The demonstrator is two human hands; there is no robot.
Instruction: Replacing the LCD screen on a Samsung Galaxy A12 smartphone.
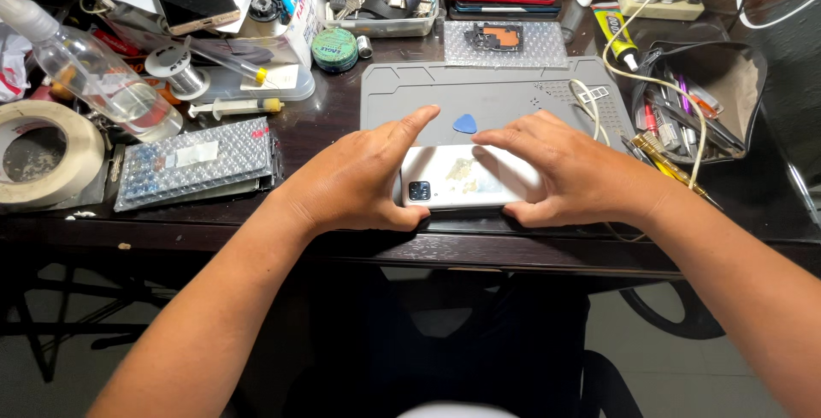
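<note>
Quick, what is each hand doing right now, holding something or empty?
Left hand: closed around the left end of the white, flat, back-up smartphone, near its camera block.
Right hand: gripping the same phone's right end, fingers pressing its back.

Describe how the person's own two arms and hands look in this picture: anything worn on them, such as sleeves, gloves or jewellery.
Both arms are bare to the frame's edge: no sleeves show. The left hand and right hand wear no gloves; no rings, watch or bands show. The fingers have short, unpainted nails.

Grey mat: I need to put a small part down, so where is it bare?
The grey mat is bare between the blue pick and its far edge. The desk's left side is crowded: tape roll, bottle, bubble-wrapped packet.
</note>
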